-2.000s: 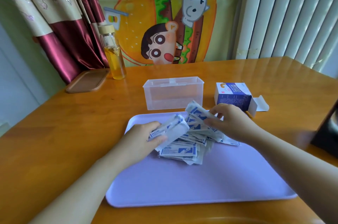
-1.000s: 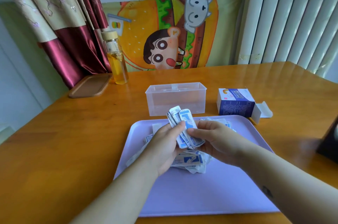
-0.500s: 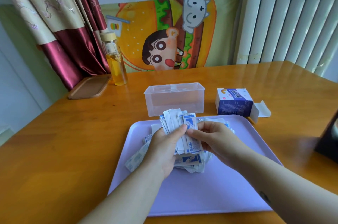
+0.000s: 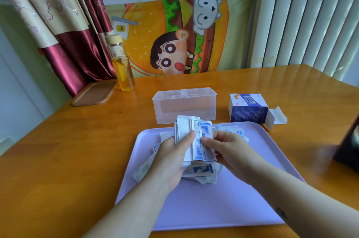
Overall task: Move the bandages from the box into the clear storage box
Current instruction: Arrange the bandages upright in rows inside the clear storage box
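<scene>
Raised since two seconds ago: stack (image 4: 196, 136) of bandages, gathered off the tray (image 4: 213, 208) and now held upright over its far half.
Left hand (image 4: 171, 160): curled round the stack, thumb pressed on its face.
Right hand (image 4: 231, 150): stack's right edge pinched.
Loose bandages (image 4: 200, 171): heaped under the hands, a few strewn toward 9 o'clock, inside the tray's rim.
Clear box (image 4: 184, 107): 12 o'clock, just beyond the tray's far edge.
Carton (image 4: 248, 111): 1 o'clock, flap open, near the tray's corner.
Bottle (image 4: 121, 66): 10 o'clock, well apart, wide table (image 4: 58, 150) between.
</scene>
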